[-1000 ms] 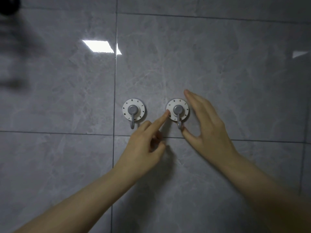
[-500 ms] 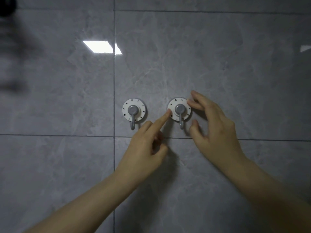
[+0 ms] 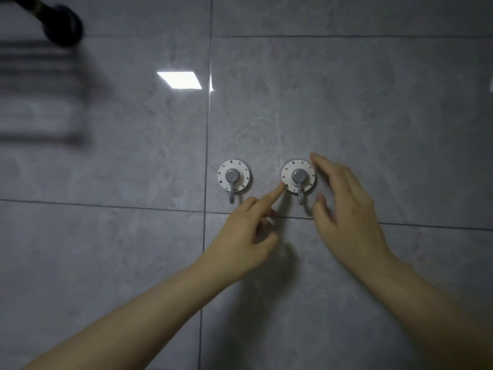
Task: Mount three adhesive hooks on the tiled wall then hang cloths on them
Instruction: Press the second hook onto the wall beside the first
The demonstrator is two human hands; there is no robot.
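Two adhesive hooks sit side by side on the grey tiled wall point(image 3: 373, 108), just above a grout line: the left hook point(image 3: 234, 179) and the right hook point(image 3: 298, 178), each a white lettered disc with a grey hook. The left hand point(image 3: 241, 239) points, its forefinger touching the right disc's lower-left edge, other fingers curled. The right hand point(image 3: 344, 201) has straightened since half a second ago, fingers relaxed beside the disc.

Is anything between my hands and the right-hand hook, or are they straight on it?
Nothing visible is in the way. The left hand has its index fingertip on the lower left edge of the right hook, and the right hand sits at its right edge, fingers spread. The left hook stands apart.
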